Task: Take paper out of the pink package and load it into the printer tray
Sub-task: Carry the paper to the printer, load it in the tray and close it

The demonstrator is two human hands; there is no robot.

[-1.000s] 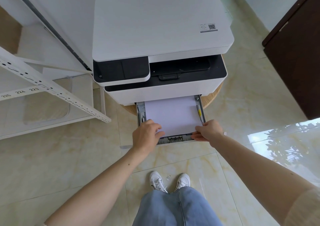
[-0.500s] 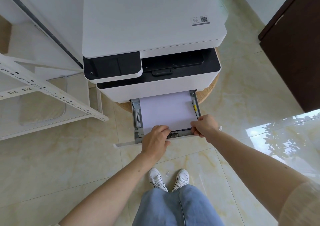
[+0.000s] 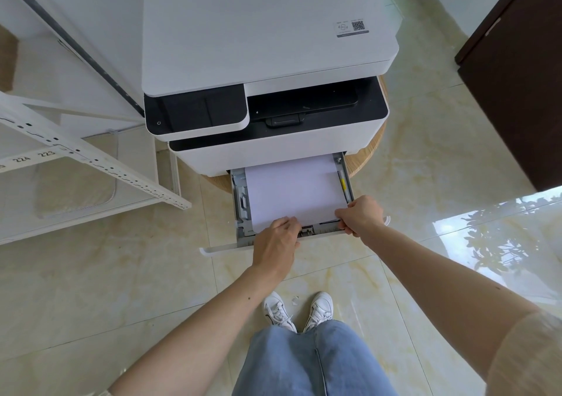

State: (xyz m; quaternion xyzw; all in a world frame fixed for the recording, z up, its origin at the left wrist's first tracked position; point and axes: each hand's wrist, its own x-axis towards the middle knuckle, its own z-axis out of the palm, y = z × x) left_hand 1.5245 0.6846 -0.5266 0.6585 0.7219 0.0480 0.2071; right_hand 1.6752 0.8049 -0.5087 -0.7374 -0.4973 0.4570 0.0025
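Note:
A white printer [image 3: 267,30] stands on a round wooden stand, and its grey paper tray [image 3: 240,210] is pulled out toward me. A stack of white paper [image 3: 292,189] lies flat in the tray. My left hand [image 3: 276,243] is at the middle of the tray's front, fingers curled down onto the near edge of the paper. My right hand [image 3: 362,216] grips the tray's front right corner, its thumb on the paper's corner. The pink package is out of view.
A white metal shelf rack [image 3: 91,158] stands to the left of the printer, close to the tray. A dark wooden door [image 3: 517,91] is at the right. My legs and white shoes [image 3: 298,310] stand on the glossy tiled floor just before the tray.
My left hand has slid from the paper's front left corner to the middle of its front edge. My right hand has stayed on the front right corner.

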